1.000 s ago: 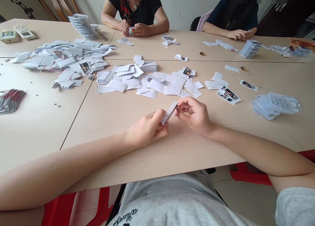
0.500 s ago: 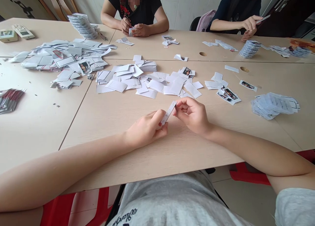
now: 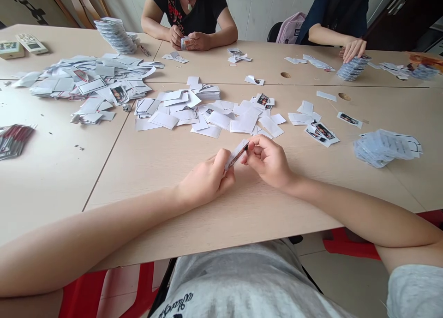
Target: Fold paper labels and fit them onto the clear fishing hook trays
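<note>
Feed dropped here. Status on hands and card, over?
Left hand and right hand both pinch the small card, over the table. Paper slips lie beyond, apart. Nothing between hands.

You wear a grey short-sleeved T-shirt [image 3: 242,281] with dark script lettering [image 3: 180,303] on its front, showing below the table [image 3: 155,216] edge.

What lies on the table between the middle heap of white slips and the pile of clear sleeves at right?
Head view: between the heap and the sleeves lie a few loose white slips and a cluster of picture cards.
</note>
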Action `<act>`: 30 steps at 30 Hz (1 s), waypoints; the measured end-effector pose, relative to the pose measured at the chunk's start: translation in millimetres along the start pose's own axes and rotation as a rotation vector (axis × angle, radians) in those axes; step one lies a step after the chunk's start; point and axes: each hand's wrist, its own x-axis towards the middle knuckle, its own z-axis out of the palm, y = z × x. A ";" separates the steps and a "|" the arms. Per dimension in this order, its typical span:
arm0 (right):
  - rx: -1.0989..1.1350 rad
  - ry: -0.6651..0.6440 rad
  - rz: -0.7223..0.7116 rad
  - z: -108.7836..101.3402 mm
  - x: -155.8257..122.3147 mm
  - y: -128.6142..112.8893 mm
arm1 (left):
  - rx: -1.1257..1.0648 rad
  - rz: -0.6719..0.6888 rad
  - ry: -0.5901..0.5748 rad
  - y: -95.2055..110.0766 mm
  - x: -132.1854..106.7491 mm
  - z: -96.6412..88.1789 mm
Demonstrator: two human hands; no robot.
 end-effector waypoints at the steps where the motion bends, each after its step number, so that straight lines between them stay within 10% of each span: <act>1: 0.009 -0.006 0.009 0.2 0.3 -0.4 | -0.004 -0.013 -0.003 0.8 0.5 -0.3; 18: 0.074 -0.041 0.138 -6.1 4.7 1.6 | -0.130 -0.180 0.022 -0.3 7.3 -3.6; 30: -0.129 -0.089 0.115 -9.8 2.4 -8.8 | -0.091 -0.064 -0.045 -0.3 4.0 -4.2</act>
